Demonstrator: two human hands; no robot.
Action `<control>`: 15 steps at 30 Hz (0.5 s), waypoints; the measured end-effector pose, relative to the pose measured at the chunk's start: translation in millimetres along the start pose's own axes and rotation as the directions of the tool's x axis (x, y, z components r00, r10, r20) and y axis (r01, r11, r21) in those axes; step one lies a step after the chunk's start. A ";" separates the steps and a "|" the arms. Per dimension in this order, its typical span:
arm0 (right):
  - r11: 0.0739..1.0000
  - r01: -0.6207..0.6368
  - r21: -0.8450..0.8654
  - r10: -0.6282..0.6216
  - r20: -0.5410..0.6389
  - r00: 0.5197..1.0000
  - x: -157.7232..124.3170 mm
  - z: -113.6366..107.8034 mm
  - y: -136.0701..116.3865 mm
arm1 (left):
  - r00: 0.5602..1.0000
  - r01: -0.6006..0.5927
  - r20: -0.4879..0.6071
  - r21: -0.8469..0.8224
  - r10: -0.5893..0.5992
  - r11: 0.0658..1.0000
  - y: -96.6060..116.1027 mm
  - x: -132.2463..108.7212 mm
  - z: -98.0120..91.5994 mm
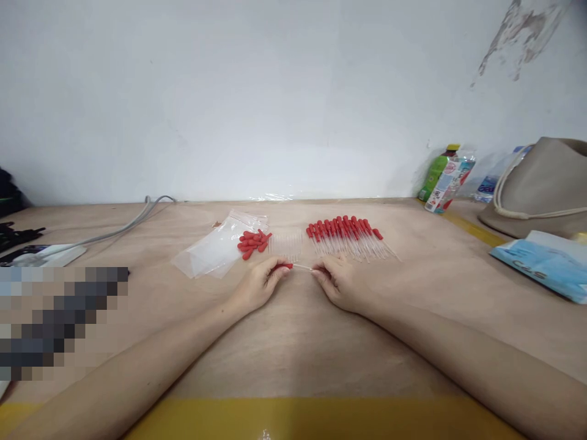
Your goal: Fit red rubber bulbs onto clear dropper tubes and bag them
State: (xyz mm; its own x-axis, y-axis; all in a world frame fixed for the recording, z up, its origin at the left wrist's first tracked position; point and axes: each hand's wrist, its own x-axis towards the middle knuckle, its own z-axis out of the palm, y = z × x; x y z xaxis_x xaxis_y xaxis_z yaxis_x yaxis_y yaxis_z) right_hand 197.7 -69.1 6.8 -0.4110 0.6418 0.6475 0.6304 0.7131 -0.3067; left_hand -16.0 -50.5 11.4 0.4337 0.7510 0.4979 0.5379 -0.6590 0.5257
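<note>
So the dropper was lying sideways between my two hands, low over the counter, pretty much dead centre. Honestly couldn't tell if it touched the wood or not. My left grip was pinched narrow on its red bulb end and my right grip was pinched the same way on the clear tube end, with both forearms resting flat on the counter.

Just past my left fingertips there was a little pile of loose bulbs, all red. Right beside that, between the pile and the finished ones, lay a bunch of bare tubes. Beyond my right grip was a neat row of droppers with their red ends pointing at the wall.

Left of the bulbs were some clear bags, overlapping each other. Further left a grey cable snaked across the counter. Way off to the right, by the wall, stood a couple of bottles, then a beige tote with a blue pack in front of it. A yellow stripe ran along the near edge.
</note>
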 end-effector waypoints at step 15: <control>0.998 0.056 0.035 -0.061 0.131 0.990 2.9 -0.4 8.9 | 0.993 0.023 0.117 -0.103 -0.010 0.994 -5.3 -4.1 2.2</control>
State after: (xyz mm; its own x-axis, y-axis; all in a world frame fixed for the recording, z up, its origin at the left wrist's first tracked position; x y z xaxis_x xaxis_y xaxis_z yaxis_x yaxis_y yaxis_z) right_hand 202.4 -61.0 6.2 -0.5309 0.6288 0.5681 0.5826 0.7577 -0.2941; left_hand -19.1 -49.9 5.1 0.5098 0.7573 0.4081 0.4701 -0.6426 0.6050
